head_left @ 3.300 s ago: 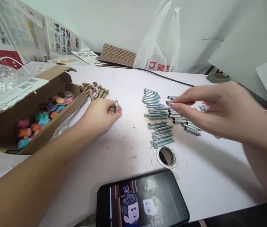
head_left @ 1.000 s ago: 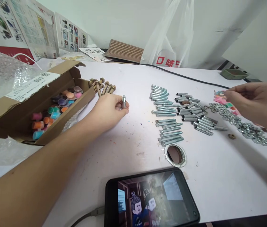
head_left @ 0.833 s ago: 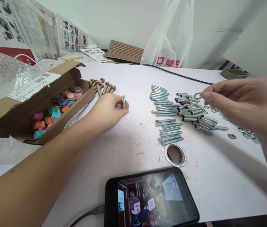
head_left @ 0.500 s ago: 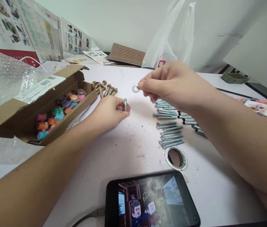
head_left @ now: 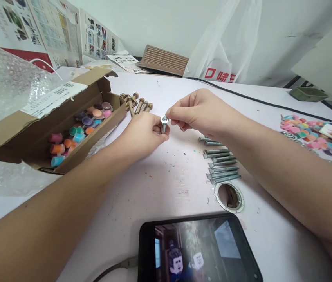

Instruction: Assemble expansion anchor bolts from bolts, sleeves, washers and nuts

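While the left hand [head_left: 147, 135] pinches an upright metal piece [head_left: 163, 128] between thumb and curled fingers, the right hand [head_left: 198, 111] has thumb and forefinger closed on the edge of a flat washer [head_left: 162, 120] at its top end. Both parts are above the table [head_left: 154, 188], beyond the far edge of the phone [head_left: 198, 250]. The metal piece looks stiff and fairly light, with a smooth, rounded side that could roll or slide under a loose pinch. Its shank, below the top end, seems the best place for hold, leaving the washer room to seat. The washer is thin and rigid, and likely slick; its outer rim offers the safest grip, since a fingertip across the centre would cover the hole. Neither part looks fragile, so firm pressure should do no harm, though a tilt could let the washer catch. Beyond the phone and to its right, the silver bolts [head_left: 223, 169] lie loosely side by side; being long and slim, they probably pick up most steadily around the middle of the shank.
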Available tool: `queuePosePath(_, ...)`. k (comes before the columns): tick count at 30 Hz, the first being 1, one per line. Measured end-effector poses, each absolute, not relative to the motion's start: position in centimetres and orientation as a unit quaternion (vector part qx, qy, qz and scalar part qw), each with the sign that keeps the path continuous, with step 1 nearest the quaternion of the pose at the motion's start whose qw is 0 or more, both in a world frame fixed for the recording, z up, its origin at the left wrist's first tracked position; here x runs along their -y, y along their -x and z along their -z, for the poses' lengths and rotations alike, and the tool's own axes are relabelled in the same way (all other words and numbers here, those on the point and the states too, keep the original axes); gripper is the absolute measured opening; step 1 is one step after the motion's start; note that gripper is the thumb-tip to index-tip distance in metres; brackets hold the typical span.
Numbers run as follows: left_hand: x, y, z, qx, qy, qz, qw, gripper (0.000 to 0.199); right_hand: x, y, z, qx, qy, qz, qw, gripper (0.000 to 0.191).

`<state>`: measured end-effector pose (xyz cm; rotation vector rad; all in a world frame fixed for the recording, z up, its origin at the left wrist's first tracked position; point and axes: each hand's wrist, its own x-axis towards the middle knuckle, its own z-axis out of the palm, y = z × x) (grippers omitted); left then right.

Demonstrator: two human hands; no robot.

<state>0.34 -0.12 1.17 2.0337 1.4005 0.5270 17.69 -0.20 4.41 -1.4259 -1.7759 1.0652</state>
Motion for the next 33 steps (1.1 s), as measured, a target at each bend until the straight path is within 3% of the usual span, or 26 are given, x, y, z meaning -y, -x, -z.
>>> queuePosePath(8, 0.0, -0.4, -0.8, -0.525, -0.754, -0.215, 0.332, 0.009, 0.3, -17.9, -4.7, 0.678, 0.531, -0.382, 0.336, 0.011)
queuePosePath(11, -0.1, -0.3, -0.6, -0.511, -0.763, -0.221, 0.328, 0.011, 0.3, -17.7, -4.8, 0.690, 0.513, -0.377, 0.344, 0.019)
queuePosePath(25, 0.0, -0.3, -0.7, -0.515, -0.772, -0.215, 0.306, 0.011, -0.4, -18.2, -3.4, 0.764, 0.464, -0.331, 0.301, 0.022)
queuePosePath(33, 0.0, -0.1, -0.5, -0.505, -0.752, -0.235, 0.351, 0.013, 2.4, -21.1, -8.2, 0.786, 0.535, -0.145, 0.273, 0.013)
